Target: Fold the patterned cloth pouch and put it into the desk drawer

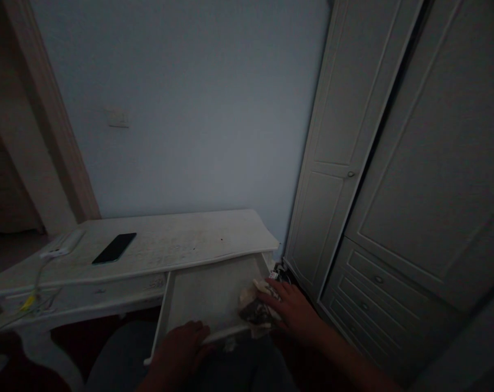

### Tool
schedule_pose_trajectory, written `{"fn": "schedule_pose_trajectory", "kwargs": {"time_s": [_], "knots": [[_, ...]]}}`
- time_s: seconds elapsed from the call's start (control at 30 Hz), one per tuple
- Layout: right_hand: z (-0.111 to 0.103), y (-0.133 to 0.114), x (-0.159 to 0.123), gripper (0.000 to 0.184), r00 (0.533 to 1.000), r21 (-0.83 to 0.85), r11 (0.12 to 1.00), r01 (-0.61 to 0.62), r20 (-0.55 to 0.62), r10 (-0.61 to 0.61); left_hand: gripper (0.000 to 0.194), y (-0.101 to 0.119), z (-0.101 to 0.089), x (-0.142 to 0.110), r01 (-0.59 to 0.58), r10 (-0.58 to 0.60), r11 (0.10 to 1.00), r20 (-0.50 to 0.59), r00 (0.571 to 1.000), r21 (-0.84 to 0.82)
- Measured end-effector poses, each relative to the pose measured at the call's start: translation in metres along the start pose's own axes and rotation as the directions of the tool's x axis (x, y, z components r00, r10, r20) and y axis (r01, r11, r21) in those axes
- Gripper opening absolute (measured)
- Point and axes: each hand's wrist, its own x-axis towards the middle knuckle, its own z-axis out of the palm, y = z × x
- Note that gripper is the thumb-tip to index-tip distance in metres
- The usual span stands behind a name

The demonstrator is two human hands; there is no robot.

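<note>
A white drawer (214,288) stands pulled out from the white desk (177,234). My left hand (184,345) grips the drawer's front edge near its left corner, with the fingers curled over the rim into it. At the drawer's right front corner, my right hand (290,307) is closed on a crumpled, patterned cloth (253,307) in beige and dark tones. The cloth lies against the right side and front of the drawer. Part of it is hidden under the fingers.
On the desktop lie a dark phone (114,249) and a white power strip (63,243) with a cable. A second desk drawer (104,291) is shut at the left. A tall wardrobe (332,179) stands close on the right. Dark cluttered items (285,274) sit beside the desk.
</note>
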Motion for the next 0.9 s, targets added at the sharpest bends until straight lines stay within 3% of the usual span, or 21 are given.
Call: {"fn": "schedule_pose_trajectory", "kwargs": {"time_s": [0.13,0.2,0.4,0.6,0.77,0.9], "knots": [[-0.003,0.010,0.004,0.085,0.989,-0.032,0.989,-0.144,-0.033,0.143,0.037,0.000,0.000,0.001,0.010,-0.010,1.000,-0.012,1.000,-0.001],[-0.005,0.019,0.001,0.079,0.983,-0.058,0.981,-0.185,-0.019,0.184,0.037,-0.002,0.002,0.001,0.012,-0.013,1.000,-0.012,1.000,-0.018],[0.000,0.036,0.000,0.057,0.997,0.108,0.991,-0.079,0.034,0.076,0.039,-0.003,0.006,0.002,0.009,-0.012,0.995,-0.034,0.999,-0.100],[0.015,0.047,0.053,0.046,0.981,0.144,0.971,-0.193,0.001,0.195,0.041,-0.005,0.008,0.003,-0.013,0.011,0.998,-0.037,0.999,-0.064],[0.014,0.062,0.099,0.039,0.962,0.324,0.930,-0.176,-0.143,0.232,0.039,-0.007,0.010,0.004,-0.023,0.022,1.000,-0.029,0.999,-0.012],[0.008,0.066,0.109,0.038,0.948,0.395,0.908,-0.139,-0.212,0.237,0.037,-0.006,0.010,0.005,-0.020,0.018,0.999,-0.052,0.999,-0.043]]}}
